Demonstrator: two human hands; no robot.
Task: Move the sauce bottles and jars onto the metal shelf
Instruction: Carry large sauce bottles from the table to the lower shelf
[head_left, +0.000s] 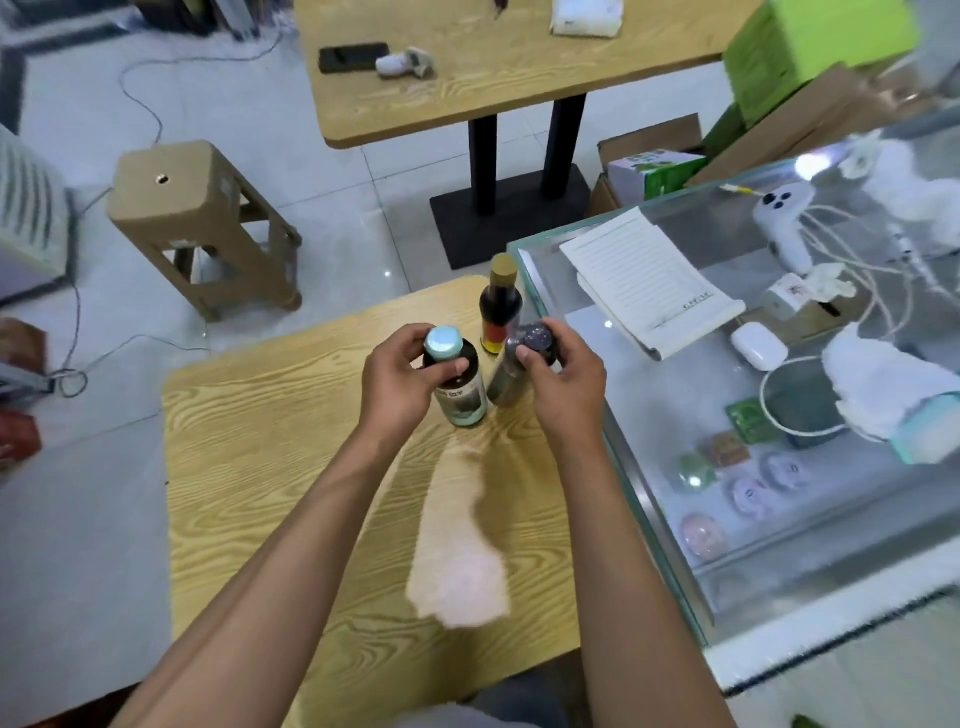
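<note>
Bare wooden table (291, 467) left of the hands; glass counter (639, 499) close beside right.

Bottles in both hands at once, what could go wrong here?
Each hand grips only near the cap: the left hand on the teal-capped bottle, the right hand on the dark-capped bottle. Either might slip. The two could knock together, or bump the third bottle standing just behind.
</note>
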